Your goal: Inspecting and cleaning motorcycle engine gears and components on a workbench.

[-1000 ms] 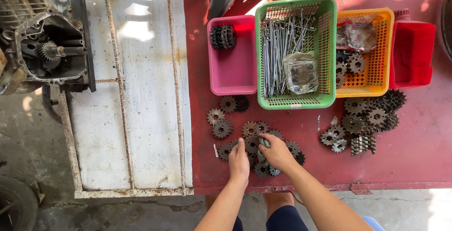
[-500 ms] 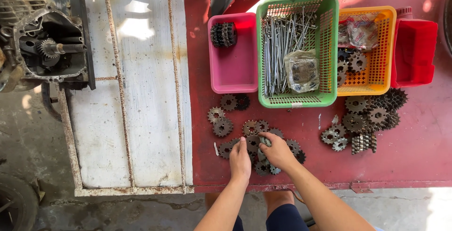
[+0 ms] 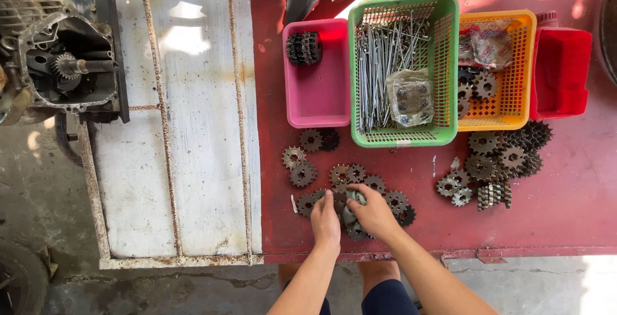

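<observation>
Red worktop point(image 3: 578, 193), both my hands down at its near edge amid a scatter of dark gears point(image 3: 350, 174). Left hand point(image 3: 325, 217) lies palm-down on a gear, fingers curled, grip state I cannot tell. Right hand point(image 3: 374, 211) sits just beside it, fingers closed on a greyish gear point(image 3: 351, 215) between the two hands. More loose gears point(image 3: 498, 157) lie well apart to the right. Behind them: pink bin point(image 3: 321, 96) with a gear stack point(image 3: 303, 48), green basket point(image 3: 443, 64) of metal rods point(image 3: 376, 64), yellow basket point(image 3: 514, 90), red bin point(image 3: 559, 74). Engine block point(image 3: 67, 71) sits at far left by a white panel point(image 3: 193, 129).
</observation>
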